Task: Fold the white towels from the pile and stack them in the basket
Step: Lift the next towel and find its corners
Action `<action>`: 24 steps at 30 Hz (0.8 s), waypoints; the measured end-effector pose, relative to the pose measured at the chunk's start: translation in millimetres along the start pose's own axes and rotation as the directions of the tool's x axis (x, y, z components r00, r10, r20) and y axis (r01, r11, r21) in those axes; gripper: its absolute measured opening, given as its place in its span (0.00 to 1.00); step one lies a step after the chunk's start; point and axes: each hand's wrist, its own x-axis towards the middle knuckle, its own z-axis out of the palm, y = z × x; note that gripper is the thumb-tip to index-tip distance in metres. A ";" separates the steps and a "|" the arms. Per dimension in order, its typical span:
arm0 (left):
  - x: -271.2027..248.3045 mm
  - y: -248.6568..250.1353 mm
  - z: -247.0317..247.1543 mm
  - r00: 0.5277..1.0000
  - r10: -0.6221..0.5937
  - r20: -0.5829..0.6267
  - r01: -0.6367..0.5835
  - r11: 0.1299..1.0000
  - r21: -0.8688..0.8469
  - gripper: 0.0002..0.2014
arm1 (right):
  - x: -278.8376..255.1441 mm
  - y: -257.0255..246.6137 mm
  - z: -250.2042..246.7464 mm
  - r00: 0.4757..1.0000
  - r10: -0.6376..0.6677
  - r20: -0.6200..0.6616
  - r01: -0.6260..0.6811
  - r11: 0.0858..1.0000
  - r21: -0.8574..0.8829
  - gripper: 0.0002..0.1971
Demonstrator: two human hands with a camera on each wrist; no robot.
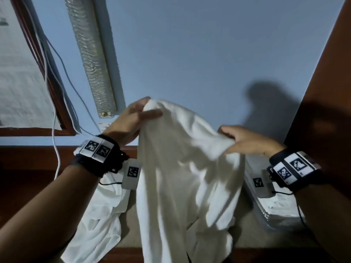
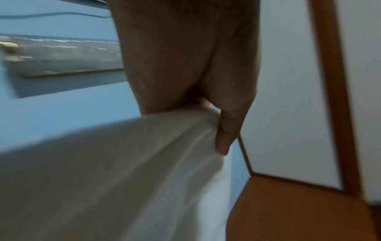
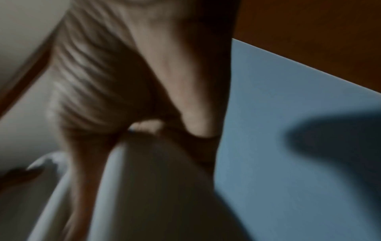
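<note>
You're mid-task, w/ one white towel [image 1: 186, 168] lifted off the table and hanging in front of you, not yet folded. Your left hand [image 1: 131, 120] pinches its top edge high up, thumb over the cloth and fingers behind; the left wrist view confirms a thumb [image 2: 226, 130] pressed on the bunched edge. Your right hand [image 1: 247, 140] grips the other end of that edge lower down, fingers curled round the fabric; the right wrist view is too blurred to add much. Done so far: what looks like folded white towels stacked in the basket [image 1: 266, 215] at your right, partly hidden by your wrist, so I can't count them. Left: the loose pile [image 1: 100, 215] at lower left is unfolded cloth, at least one more piece. This towel needs spreading, folding, then stacking.
</note>
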 end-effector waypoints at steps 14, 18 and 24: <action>13.4 46.2 6.1 0.948 0.292 0.126 -0.259 0.476 0.840 0.10 | 7.5 -60.2 33.8 0.988 -0.066 0.137 -0.019 0.840 0.542 0.20; 15.1 16.1 -43.6 0.954 0.301 -0.016 -0.073 0.282 0.957 0.16 | 11.8 -32.3 38.7 0.990 0.100 0.102 -0.106 0.993 0.055 0.13; 11.0 -31.2 -77.0 0.929 0.295 -0.225 0.098 0.389 0.916 0.16 | 20.6 9.5 40.3 0.911 0.350 0.216 -0.209 0.846 -0.490 0.21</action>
